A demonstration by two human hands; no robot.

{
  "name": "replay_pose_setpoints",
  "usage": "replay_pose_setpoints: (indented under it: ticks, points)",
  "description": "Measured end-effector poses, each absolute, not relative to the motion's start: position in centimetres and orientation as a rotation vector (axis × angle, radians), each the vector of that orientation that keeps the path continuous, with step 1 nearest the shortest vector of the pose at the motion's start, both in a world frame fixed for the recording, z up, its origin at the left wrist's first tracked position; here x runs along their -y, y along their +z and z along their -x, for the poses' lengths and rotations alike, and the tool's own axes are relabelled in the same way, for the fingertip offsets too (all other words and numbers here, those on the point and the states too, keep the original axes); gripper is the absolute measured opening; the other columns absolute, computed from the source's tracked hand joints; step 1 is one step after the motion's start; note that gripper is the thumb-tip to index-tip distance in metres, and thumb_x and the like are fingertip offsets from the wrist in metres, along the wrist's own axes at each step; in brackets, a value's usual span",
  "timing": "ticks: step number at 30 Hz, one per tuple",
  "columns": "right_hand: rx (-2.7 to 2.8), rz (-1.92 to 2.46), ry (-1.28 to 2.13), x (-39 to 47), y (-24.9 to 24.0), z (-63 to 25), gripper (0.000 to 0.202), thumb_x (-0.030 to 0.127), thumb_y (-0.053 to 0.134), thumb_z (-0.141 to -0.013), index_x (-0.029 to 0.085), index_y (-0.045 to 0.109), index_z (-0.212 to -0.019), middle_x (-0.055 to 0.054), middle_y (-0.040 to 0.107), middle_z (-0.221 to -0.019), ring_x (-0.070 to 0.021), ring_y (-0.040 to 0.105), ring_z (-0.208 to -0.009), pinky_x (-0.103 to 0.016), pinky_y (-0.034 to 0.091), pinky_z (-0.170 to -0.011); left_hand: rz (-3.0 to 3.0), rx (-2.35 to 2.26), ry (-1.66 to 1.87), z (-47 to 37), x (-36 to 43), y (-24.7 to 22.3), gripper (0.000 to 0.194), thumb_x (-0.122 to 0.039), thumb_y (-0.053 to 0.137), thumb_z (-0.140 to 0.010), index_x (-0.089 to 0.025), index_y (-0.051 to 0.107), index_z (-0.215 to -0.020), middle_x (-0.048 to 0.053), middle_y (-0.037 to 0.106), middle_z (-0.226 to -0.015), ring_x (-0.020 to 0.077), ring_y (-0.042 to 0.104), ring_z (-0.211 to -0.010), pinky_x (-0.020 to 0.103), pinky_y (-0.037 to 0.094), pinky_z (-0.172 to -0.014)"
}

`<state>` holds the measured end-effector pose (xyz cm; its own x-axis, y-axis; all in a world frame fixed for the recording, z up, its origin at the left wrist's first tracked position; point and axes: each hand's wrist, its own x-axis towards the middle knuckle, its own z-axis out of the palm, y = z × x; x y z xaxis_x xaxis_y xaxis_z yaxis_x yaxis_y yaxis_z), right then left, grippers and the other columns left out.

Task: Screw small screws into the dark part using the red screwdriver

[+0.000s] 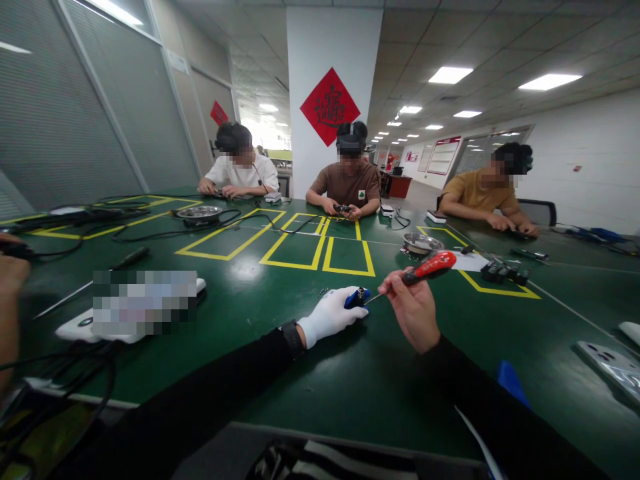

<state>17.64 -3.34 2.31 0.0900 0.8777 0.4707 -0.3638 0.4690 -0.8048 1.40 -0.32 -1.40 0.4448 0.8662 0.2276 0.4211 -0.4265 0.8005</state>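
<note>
My left hand (330,313), in a white glove with blue fingertips, is closed around a small black part (357,298) with a shiny round metal end pointing up. Its exact kind I cannot make out. My bare right hand (414,313) grips a screwdriver (431,267) with a red and black handle. The thin shaft slants down to the left, and its tip is at or close to the black part; whether they touch I cannot tell. Both hands are low over the green table (320,387). A short bead chain (323,292) lies beside the glove.
Right of my hands are a metal bowl (423,244), several black parts (505,272) and a phone (613,367). On the left lie another screwdriver (131,259), a white device (77,330) and cables (95,360). Another metal bowl (199,213) stands farther back. Several people sit around the table.
</note>
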Motion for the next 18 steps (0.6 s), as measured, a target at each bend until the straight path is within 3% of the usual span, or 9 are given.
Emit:
replay_pose_setpoints:
  ticks: [3,6,9,11,14,16,18]
  points:
    - [1.073,0.541,1.038,3.01,2.19,-17.89,0.013,0.024,0.059,-0.081,0.025,0.055,-0.094,0.006,0.052,-0.070,-0.0093,0.053,-0.061,-0.031,0.049,-0.075,-2.019,-1.080,0.849,-1.46,0.30,-1.46,0.040,-0.041,0.058,-0.076,-0.019,0.059,-0.109,0.000,0.066,-0.080,0.0130,0.057,-0.057,0.025,0.046,-0.061]
    - [1.070,0.568,1.044,2.79,2.02,-18.13,0.024,0.024,0.055,-0.083,0.025,0.055,-0.107,0.002,0.058,-0.088,-0.0115,0.058,-0.073,-0.036,0.046,-0.086,-2.016,-1.108,0.831,-1.49,0.32,-1.47,0.040,-0.041,0.058,-0.075,-0.019,0.060,-0.109,0.000,0.066,-0.081,0.0139,0.058,-0.059,0.026,0.046,-0.063]
    - [1.129,0.626,0.953,2.74,1.90,-18.18,0.026,0.025,0.056,-0.083,0.025,0.055,-0.109,-0.002,0.057,-0.114,-0.0145,0.061,-0.088,-0.040,0.040,-0.097,-2.018,-1.113,0.848,-1.47,0.41,-1.35,0.042,-0.041,0.058,-0.075,-0.019,0.059,-0.110,0.002,0.067,-0.086,0.0144,0.059,-0.063,0.026,0.047,-0.066]
    - [1.164,0.648,0.901,2.74,1.88,-18.15,0.024,0.026,0.059,-0.082,0.024,0.055,-0.106,-0.004,0.057,-0.120,-0.0156,0.061,-0.091,-0.041,0.040,-0.097,-2.020,-1.098,0.857,-1.44,0.47,-1.23,0.042,-0.041,0.058,-0.075,-0.019,0.059,-0.111,0.002,0.067,-0.089,0.0142,0.059,-0.064,0.027,0.047,-0.067]
    - [1.180,0.627,0.903,2.72,1.87,-18.18,0.016,0.025,0.062,-0.080,0.023,0.052,-0.093,-0.001,0.064,-0.096,-0.0135,0.062,-0.076,-0.037,0.047,-0.084,-2.032,-1.085,0.845,-1.43,0.51,-1.11,0.041,-0.041,0.057,-0.076,-0.019,0.059,-0.110,0.002,0.067,-0.088,0.0142,0.059,-0.063,0.027,0.047,-0.066]
    - [1.185,0.602,0.936,2.74,1.86,-18.24,0.013,0.025,0.061,-0.081,0.023,0.050,-0.087,0.004,0.059,-0.075,-0.0103,0.056,-0.060,-0.032,0.049,-0.073,-2.050,-1.088,0.847,-1.44,0.48,-1.10,0.038,-0.041,0.057,-0.076,-0.019,0.060,-0.107,0.001,0.067,-0.086,0.0143,0.058,-0.062,0.027,0.046,-0.066]
    - [1.184,0.569,0.982,2.86,1.86,-18.27,0.009,0.025,0.056,-0.084,0.024,0.051,-0.091,0.006,0.054,-0.070,-0.0091,0.051,-0.055,-0.030,0.049,-0.069,-2.057,-1.084,0.852,-1.45,0.43,-1.15,0.036,-0.040,0.058,-0.075,-0.019,0.060,-0.105,0.001,0.067,-0.084,0.0142,0.058,-0.061,0.026,0.046,-0.064]
